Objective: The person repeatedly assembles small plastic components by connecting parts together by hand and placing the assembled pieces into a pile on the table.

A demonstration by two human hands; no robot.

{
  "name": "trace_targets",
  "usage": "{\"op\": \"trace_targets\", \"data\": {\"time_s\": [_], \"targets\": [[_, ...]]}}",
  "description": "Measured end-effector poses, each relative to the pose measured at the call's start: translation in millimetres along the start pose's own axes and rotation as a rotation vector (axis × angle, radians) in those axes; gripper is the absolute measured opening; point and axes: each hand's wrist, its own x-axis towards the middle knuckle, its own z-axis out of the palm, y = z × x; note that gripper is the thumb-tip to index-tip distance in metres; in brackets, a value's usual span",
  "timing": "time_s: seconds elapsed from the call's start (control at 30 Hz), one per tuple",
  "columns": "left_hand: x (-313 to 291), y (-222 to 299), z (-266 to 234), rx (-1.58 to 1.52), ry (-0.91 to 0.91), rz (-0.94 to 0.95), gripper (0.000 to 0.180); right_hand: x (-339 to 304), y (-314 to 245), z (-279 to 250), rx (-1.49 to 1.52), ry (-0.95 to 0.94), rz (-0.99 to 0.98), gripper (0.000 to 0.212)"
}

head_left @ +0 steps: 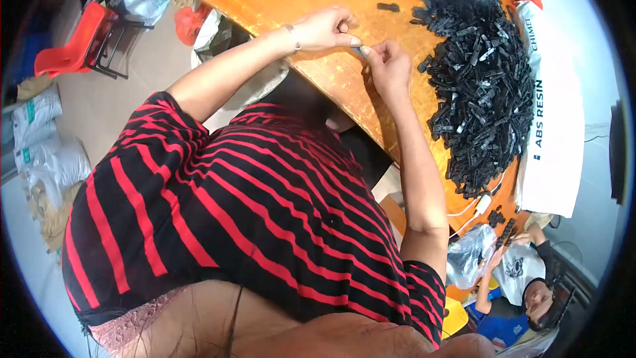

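Over the near edge of the orange wooden table (318,73), both my hands meet fingertip to fingertip. My left hand (322,30), with a bracelet at the wrist, pinches one end of a small dark plastic piece (359,48). On the other end, the thumb and fingers of my right hand (392,69) are closed. Most of the piece is hidden by the fingers, so its shape cannot be made out. A lone black plastic part (389,7) lies on the table just beyond my hands. Right of my right hand spreads a large heap of similar black parts (480,99).
A white printed sack (550,172) borders the heap on the right. At lower right another person (523,272) handles black parts beside a clear plastic bag (470,255). A white cable connector (483,205) lies near the heap. A red chair (76,46) and sacks (50,139) stand left.
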Motion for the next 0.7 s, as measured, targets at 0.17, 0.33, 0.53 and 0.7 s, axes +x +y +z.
{"op": "trace_targets", "data": {"time_s": [0.17, 0.33, 0.53, 0.7], "targets": [[-22, 15, -16, -0.146, -0.169, -0.088, 0.026, -9, -11, -4, -0.077, 0.063, -0.167, 0.021], [-51, 20, -42, -0.389, -0.25, -0.22, 0.022, -17, -33, -5, 0.138, -0.254, -0.023, 0.023], [-127, -22, -155, 0.175, -0.454, -0.273, 0.024, -3, -19, -79, -0.691, -0.022, -0.477, 0.017], [-110, -28, -161, 0.094, -0.113, -0.257, 0.023, 13, 7, -114, -1.13, -0.041, -0.39, 0.013]]}}
